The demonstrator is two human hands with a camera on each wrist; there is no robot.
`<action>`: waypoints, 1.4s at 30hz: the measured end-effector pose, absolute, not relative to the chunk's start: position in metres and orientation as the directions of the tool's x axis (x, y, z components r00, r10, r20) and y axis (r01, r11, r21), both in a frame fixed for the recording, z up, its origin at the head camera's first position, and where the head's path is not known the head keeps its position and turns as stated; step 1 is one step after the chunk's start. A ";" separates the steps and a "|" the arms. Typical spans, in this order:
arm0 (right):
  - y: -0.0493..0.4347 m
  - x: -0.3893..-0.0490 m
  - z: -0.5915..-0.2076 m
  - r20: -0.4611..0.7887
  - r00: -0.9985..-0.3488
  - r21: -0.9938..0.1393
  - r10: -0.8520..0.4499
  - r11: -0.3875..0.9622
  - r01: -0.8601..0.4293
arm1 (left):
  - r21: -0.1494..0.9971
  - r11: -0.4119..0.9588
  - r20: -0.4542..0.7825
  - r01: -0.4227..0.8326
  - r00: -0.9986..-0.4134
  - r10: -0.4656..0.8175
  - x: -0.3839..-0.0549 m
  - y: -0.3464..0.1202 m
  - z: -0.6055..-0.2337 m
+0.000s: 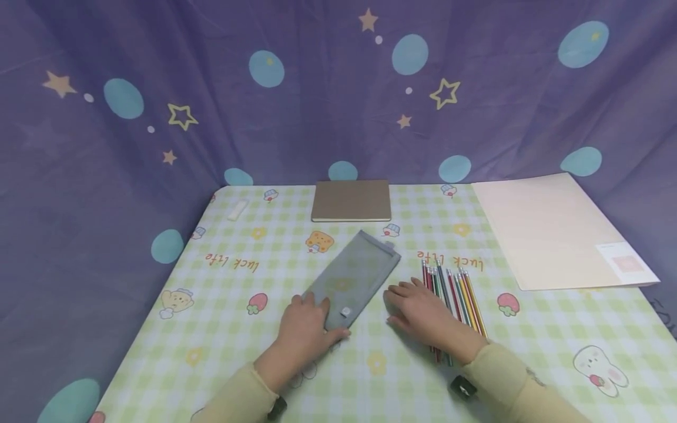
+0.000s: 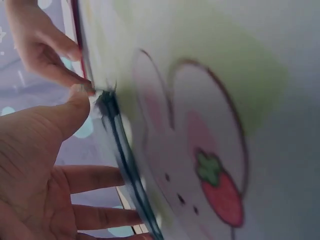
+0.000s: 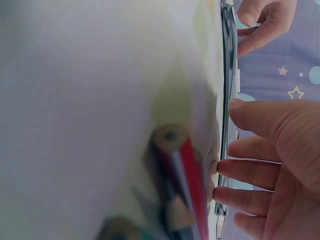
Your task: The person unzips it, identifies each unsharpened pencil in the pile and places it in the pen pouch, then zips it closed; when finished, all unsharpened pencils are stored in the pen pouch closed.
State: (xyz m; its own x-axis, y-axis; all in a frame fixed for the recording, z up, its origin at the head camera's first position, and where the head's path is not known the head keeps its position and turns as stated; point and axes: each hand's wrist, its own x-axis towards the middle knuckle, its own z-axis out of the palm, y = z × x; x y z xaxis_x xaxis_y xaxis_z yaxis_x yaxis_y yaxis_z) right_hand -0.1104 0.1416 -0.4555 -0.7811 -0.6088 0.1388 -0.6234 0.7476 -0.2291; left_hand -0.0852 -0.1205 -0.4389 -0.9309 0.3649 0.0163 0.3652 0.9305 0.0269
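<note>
A translucent grey pencil pouch (image 1: 365, 267) with a white snap tab lies slanted on the table. My left hand (image 1: 304, 329) rests on its near end, fingers spread over the top and thumb at the near edge. In the left wrist view those fingers reach over the pouch's dark edge (image 2: 127, 155). My right hand (image 1: 420, 311) hovers low between the pouch and a loose bundle of colored pencils (image 1: 468, 294), with nothing in its grasp. The right forearm partly covers the pencils. Blunt pencil ends (image 3: 172, 137) show close up in the right wrist view.
A brown notebook (image 1: 351, 201) lies at the table's back edge. To the right is a large cream folder (image 1: 545, 235) with a label. A small white object (image 1: 237, 210) sits at the back left. A patterned purple curtain (image 1: 328, 117) hangs behind the checked tablecloth (image 1: 211, 329).
</note>
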 end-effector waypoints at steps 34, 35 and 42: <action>0.115 -0.095 -0.458 0.050 -0.873 -0.611 -0.485 0.676 -0.411 | 0.140 0.863 0.128 0.485 -0.874 0.470 -0.069 -0.093 -0.447; 0.115 -0.095 -0.458 0.041 -0.872 -0.630 -0.488 0.665 -0.401 | 0.152 0.865 0.130 0.477 -0.878 0.461 -0.070 -0.091 -0.447; 0.115 -0.095 -0.460 0.055 -0.857 -0.684 -0.512 0.606 -0.406 | 0.199 0.849 0.102 0.490 -0.872 0.479 -0.075 -0.082 -0.450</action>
State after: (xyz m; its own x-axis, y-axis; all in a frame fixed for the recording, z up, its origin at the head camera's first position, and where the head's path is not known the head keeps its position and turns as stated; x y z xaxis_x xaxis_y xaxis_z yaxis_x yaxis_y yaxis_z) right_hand -0.0952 0.1150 -0.4599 -0.8572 -0.5120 0.0549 -0.4058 0.6059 -0.6843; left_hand -0.0748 -0.0821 -0.4497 -0.8718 0.4791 0.1018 0.4897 0.8490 0.1985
